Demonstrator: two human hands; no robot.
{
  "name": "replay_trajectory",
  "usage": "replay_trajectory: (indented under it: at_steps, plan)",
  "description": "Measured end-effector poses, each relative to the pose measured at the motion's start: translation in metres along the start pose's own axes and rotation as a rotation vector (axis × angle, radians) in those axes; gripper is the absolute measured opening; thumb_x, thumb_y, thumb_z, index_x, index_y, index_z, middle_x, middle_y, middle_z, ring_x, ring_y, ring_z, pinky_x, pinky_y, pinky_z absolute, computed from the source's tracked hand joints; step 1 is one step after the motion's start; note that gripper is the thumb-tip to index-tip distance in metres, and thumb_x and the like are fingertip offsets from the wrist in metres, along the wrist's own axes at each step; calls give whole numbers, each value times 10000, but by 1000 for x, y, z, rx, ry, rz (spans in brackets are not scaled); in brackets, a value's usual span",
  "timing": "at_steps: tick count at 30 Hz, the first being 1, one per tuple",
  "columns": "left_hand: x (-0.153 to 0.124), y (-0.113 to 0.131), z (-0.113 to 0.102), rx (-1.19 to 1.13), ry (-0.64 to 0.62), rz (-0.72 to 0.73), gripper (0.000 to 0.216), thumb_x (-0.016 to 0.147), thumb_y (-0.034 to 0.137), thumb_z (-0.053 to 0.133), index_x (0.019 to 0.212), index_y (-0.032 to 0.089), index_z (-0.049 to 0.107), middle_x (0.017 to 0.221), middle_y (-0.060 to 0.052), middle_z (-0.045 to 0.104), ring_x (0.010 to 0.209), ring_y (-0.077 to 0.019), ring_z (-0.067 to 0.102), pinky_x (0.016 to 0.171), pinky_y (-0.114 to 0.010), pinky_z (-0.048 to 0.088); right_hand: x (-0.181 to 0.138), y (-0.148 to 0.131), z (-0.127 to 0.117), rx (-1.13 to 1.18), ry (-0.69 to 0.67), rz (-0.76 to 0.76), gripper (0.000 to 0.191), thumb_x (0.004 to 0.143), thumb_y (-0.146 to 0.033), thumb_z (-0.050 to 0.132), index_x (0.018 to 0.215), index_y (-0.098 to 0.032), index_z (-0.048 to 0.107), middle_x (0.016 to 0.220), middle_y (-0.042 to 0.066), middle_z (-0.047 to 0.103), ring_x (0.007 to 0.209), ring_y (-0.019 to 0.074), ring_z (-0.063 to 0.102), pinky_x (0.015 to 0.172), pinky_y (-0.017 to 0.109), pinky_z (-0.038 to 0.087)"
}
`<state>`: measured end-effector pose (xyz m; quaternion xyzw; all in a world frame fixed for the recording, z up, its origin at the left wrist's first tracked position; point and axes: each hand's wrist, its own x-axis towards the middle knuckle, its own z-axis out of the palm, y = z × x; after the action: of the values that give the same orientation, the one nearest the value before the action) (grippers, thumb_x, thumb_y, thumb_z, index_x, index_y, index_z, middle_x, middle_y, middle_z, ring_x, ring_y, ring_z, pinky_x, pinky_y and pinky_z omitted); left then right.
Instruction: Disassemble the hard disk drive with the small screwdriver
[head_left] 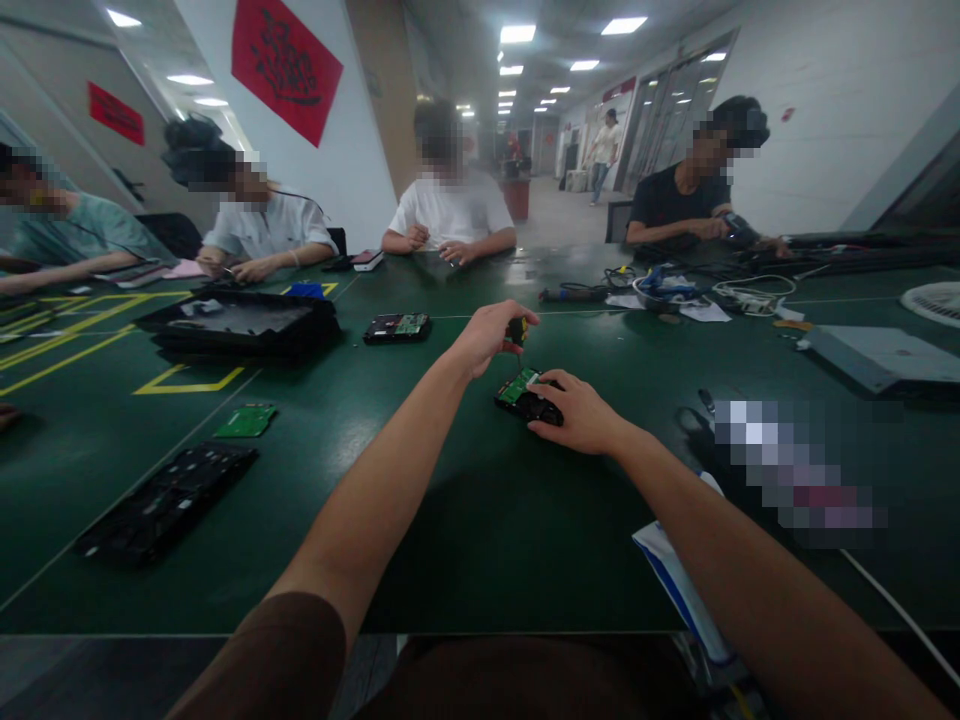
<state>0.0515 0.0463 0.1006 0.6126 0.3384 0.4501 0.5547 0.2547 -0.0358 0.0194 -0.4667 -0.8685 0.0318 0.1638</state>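
Observation:
My left hand [489, 336] is closed around the black and yellow handle of a screwdriver [519, 330]. Its thin shaft points down onto the green circuit board of a hard drive [513, 388], which lies flat on the table in front of me. From the right side, my right hand [579, 408] grips that drive, thumb at the near edge and fingers across the top, hiding part of it. Whether the screwdriver's tip sits in a screw is too small to tell. Another hard drive [397, 328] with some green board showing lies farther off to the left.
Left on the dark green table [337, 470] are a loose green circuit board [246, 421], a black drive caddy [169, 500] and stacked black trays [240, 325]. A grey metal box [889, 358] and cables [754, 295] lie right. Several people work across the table.

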Motion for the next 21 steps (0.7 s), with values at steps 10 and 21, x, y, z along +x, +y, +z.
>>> replay_trajectory:
  at_steps: [10, 21]
  plan:
    - [3, -2, 1, 106, 30, 8, 257, 884, 392, 574, 851, 164, 688, 953, -103, 740, 770, -168, 661, 573, -237, 483, 0, 2, 3, 9, 17, -5, 671, 889, -560, 690, 1469, -240, 585, 1487, 166, 510, 1327, 385, 550, 1115, 589, 450]
    - [-4, 6, -5, -87, -64, -241, 313, 894, 460, 557, 910, 165, 658, 1036, -144, 766, 707, -202, 726, 576, -285, 529, 0, 0, 0, 5, -1, 0, 670, 900, -565, 676, 1472, -229, 583, 1491, 172, 504, 1320, 392, 551, 1116, 587, 449]
